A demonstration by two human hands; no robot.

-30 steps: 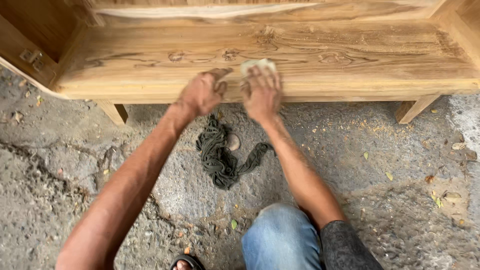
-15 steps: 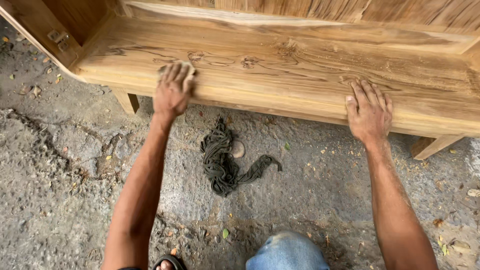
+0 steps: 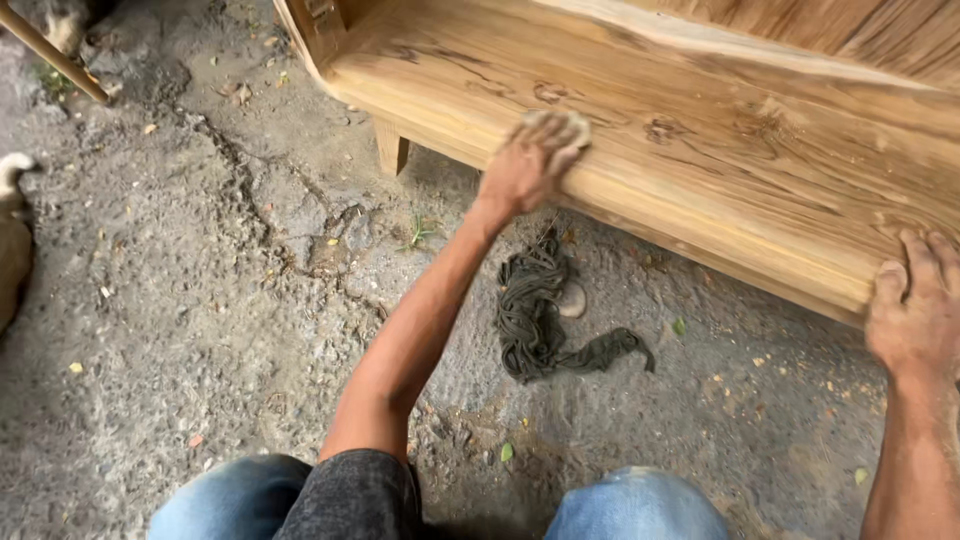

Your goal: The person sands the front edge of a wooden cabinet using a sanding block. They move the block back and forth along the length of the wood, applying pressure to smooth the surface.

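Since a moment ago the left hand (image 3: 528,165) has slid further toward the left end of the wooden bench (image 3: 700,170), so the rubbing has reached that end of the seat. It presses a pale sanding pad (image 3: 562,127) flat at the front edge, fingers curled over it. The right hand (image 3: 915,305) lies open, gripping nothing, braced on the front edge at the right. A dark rag (image 3: 540,315) lies on the ground below

A dark rag (image 3: 545,325) lies on cracked concrete ground (image 3: 200,300) beside the wooden bench (image 3: 700,170).
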